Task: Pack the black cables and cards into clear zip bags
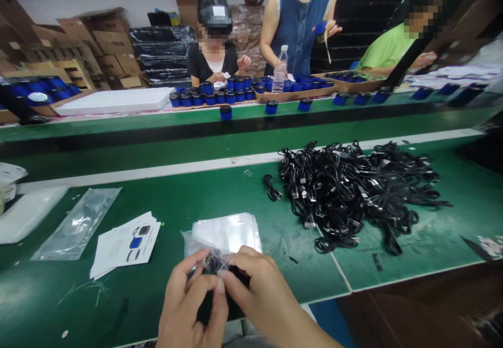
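Observation:
My left hand (194, 301) and my right hand (261, 285) meet at the near edge of the green table, both with fingers closed on a small clear plastic bag (196, 244). Something black, which looks like a coiled cable (213, 263), shows through the film between my fingers, partly hidden by them. Just beyond lies a stack of flat clear bags (231, 230). To the left are printed leaflets (128, 246) in a loose fan, with an empty clear bag (78, 225) beside them. A big heap of coiled black USB cables (341, 185) fills the right side, one cable (271, 187) lying apart.
A conveyor belt (188, 151) runs across behind a white strip, with blue, black-lidded jars (226, 112) spaced along its far side. Beyond it, several people work among cartons of jars (231, 94). A water bottle (280, 70) stands there. White foam (31, 217) lies far left.

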`<state>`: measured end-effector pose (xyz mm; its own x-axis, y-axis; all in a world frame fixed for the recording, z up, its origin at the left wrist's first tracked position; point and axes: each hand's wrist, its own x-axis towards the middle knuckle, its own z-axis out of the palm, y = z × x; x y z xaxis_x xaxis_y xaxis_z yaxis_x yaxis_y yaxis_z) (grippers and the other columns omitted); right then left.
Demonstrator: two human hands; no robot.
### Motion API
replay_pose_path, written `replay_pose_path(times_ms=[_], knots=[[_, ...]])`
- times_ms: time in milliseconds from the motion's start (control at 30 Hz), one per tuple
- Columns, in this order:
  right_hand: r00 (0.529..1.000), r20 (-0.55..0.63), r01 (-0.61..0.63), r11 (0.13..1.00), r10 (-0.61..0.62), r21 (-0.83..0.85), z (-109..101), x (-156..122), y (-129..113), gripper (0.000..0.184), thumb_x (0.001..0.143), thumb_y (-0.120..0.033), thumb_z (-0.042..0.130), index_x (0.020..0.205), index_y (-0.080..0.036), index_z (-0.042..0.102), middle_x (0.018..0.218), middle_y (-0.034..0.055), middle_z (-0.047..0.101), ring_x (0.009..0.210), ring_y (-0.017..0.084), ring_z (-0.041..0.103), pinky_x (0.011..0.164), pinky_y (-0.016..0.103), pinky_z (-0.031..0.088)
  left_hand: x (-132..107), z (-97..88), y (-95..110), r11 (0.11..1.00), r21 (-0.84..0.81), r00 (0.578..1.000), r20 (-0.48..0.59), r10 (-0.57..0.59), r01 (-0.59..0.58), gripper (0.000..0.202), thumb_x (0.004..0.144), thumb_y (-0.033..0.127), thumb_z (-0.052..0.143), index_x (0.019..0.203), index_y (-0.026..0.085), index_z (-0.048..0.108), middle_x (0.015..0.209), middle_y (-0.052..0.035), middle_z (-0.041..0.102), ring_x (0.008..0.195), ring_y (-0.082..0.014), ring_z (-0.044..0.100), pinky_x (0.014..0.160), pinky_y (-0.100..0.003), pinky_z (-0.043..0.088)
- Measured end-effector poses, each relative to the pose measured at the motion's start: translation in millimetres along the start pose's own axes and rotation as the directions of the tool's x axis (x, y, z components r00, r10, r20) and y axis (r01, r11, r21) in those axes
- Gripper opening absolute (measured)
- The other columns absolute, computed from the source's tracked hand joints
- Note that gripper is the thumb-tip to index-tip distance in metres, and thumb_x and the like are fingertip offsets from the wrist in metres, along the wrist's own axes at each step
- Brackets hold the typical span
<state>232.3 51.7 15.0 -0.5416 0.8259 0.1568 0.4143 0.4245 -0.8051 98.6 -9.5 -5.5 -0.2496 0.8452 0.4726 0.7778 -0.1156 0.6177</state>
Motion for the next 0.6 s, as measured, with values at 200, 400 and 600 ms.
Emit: replay_pose_path(times_ms=[200, 400, 600], knots=[[0.939, 0.343, -0.171, 0.823, -0.031, 0.542, -19.3, -5.3, 3.1, 0.026, 0.090, -0.017, 0.044, 0.106, -0.025, 0.063, 0.093, -0.0009, 0.057, 0.059, 0.007, 0.060, 0.050, 0.016, 0.042, -1.4, -1.6, -4.6, 0.999, 0.021, 1.000, 0.006, -0.024, 0.024, 0.019, 0.083, 0.033, 0.051, 0.070, 0.026, 0.064, 0.120, -0.0047, 0.048, 0.103, -0.0253, 0.057, 0.086, -0.042, 0.048], [0.997, -0.071, 0.027, 0.988, -0.017, 0.150, 0.0, -6.6, 12.6, 0.037, 0.084, -0.010, 0.042, 0.104, -0.024, 0.070, 0.073, 0.0017, 0.069, 0.057, 0.014, 0.062, 0.056, 0.022, 0.047, -4.5, 5.2, 4.1, 0.998, 0.038, 0.999, -0.007, 0.047, -0.047, 0.020, 0.083, 0.025, 0.048, 0.069, 0.024, 0.062, 0.123, -0.0061, 0.045, 0.109, -0.0262, 0.053, 0.089, -0.044, 0.046], [0.961, 0.268, 0.031, 0.988, -0.070, 0.149, -25.7, -13.2, -9.1, 0.044, 0.093, -0.015, 0.037, 0.136, -0.023, 0.042, 0.074, -0.0003, 0.069, 0.052, 0.011, 0.063, 0.062, 0.020, 0.050, -3.3, 1.8, 3.6, 0.999, -0.006, 0.998, -0.041, 0.038, -0.039, 0.018, 0.084, 0.023, 0.047, 0.069, 0.024, 0.058, 0.127, -0.0049, 0.046, 0.119, -0.0287, 0.048, 0.095, -0.048, 0.042]])
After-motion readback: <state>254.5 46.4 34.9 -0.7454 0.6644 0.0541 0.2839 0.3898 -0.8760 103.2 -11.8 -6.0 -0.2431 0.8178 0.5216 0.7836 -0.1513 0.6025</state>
